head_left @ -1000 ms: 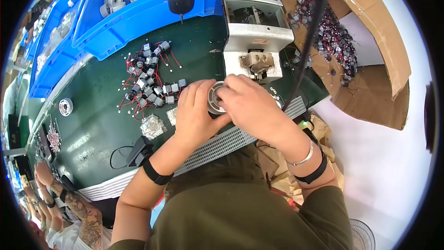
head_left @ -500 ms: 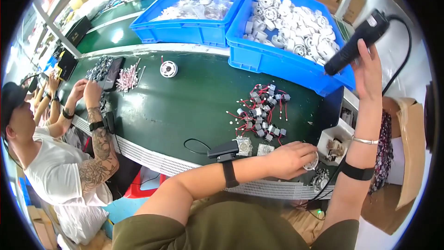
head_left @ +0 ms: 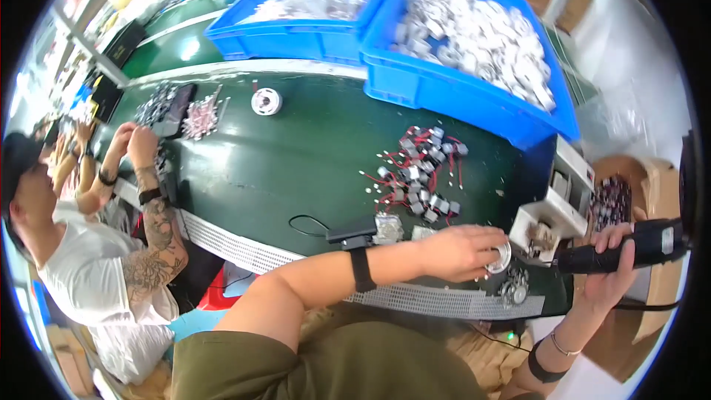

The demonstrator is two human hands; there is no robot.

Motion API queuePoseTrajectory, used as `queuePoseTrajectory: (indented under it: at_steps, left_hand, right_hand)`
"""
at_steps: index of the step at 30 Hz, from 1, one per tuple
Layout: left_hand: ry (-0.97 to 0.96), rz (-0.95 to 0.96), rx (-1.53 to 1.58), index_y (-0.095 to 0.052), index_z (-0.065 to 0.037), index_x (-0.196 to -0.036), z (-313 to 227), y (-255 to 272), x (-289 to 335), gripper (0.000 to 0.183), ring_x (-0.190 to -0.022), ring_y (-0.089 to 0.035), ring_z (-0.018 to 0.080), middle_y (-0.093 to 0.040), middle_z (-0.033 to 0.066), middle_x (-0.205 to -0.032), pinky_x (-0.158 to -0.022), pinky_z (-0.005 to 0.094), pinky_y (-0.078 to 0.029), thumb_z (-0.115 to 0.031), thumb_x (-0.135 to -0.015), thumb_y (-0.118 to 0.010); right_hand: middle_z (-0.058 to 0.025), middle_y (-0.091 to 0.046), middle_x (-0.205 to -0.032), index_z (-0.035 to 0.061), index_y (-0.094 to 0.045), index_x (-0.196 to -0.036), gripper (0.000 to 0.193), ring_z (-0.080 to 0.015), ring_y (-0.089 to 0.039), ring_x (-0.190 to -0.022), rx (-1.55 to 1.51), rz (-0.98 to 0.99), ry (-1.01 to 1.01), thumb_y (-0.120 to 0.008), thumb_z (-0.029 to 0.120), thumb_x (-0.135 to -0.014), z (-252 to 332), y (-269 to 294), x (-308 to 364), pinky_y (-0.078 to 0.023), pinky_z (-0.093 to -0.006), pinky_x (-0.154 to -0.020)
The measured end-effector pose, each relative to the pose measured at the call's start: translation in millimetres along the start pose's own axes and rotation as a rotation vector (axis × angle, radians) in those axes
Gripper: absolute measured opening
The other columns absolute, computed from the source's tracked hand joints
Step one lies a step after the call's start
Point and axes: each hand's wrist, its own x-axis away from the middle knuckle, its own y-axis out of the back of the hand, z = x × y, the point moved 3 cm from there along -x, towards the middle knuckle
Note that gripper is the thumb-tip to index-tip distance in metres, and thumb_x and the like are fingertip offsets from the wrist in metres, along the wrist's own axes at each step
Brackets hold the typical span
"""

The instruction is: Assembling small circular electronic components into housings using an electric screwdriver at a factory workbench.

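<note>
My right hand (head_left: 609,281) is closed around a black electric screwdriver (head_left: 652,243) at the right. The tool lies almost level, its thin tip pointing left toward my other hand. At the table's front edge my left hand (head_left: 465,252) grips a small white round part (head_left: 501,258) by its side; the fingers hide some of it. Close beside that part lies a small heap of shiny metal pieces (head_left: 514,287). Clear plastic pieces (head_left: 387,228) rest behind my left forearm. Farther back is a pile of small grey motors with red wires (head_left: 422,178).
Two blue crates, one (head_left: 452,78) full of white round parts, stand at the back. A small white bin (head_left: 532,224) sits near the screwdriver tip. One white round piece (head_left: 266,101) lies alone on the green table (head_left: 281,170). A co-worker (head_left: 104,252) works at the left.
My right hand has brought the screwdriver down from beside the crate to table height, turning it level. My left hand stays in nearly the same place with the round part.
</note>
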Motion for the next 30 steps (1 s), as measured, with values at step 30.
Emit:
queuePoseTrajectory:
  at_steps: [30]
  left_hand:
    - [0.132,0.102,-0.034,-0.064,-0.002,-0.089,-1,12,-12,0.032,-0.102,-0.060,0.0321,-0.059,0.0153,-0.111,-0.083,0.0380,-0.053,-0.010,-0.062,-0.078]
  right_hand:
    - [-0.0113,-0.054,-0.068,-0.0082,-0.040,-0.116,0.042,-0.0223,-0.053,-0.056,0.011,-0.203,0.137,-0.060,0.008,-0.082,-42,-3,13,-0.047,-0.0376,-0.057]
